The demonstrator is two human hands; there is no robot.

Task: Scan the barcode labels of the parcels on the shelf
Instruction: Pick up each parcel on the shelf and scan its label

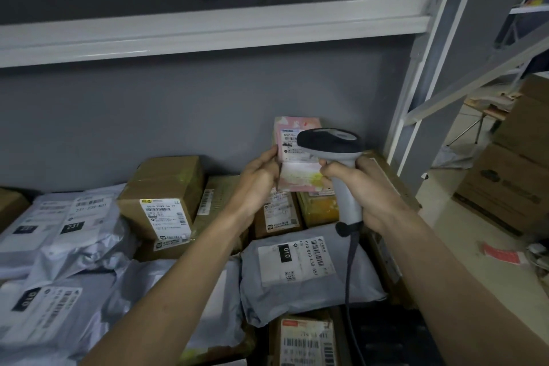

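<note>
My left hand (259, 179) holds a small pink parcel (298, 171) upright by its left edge, above the pile at the back of the shelf. A white barcode label (289, 141) shows on the parcel's upper half, partly hidden by the scanner head. My right hand (358, 184) grips the grey handle of a barcode scanner (332, 142), whose dark head sits just in front of that label. The scanner's cable (352, 261) hangs down over the parcels.
Grey poly mailers (300, 273) and brown cardboard boxes (166, 187) with labels crowd the shelf. A white shelf beam (208, 30) runs overhead, an upright post (416, 98) stands at the right. More cartons (511, 175) sit on the floor beyond.
</note>
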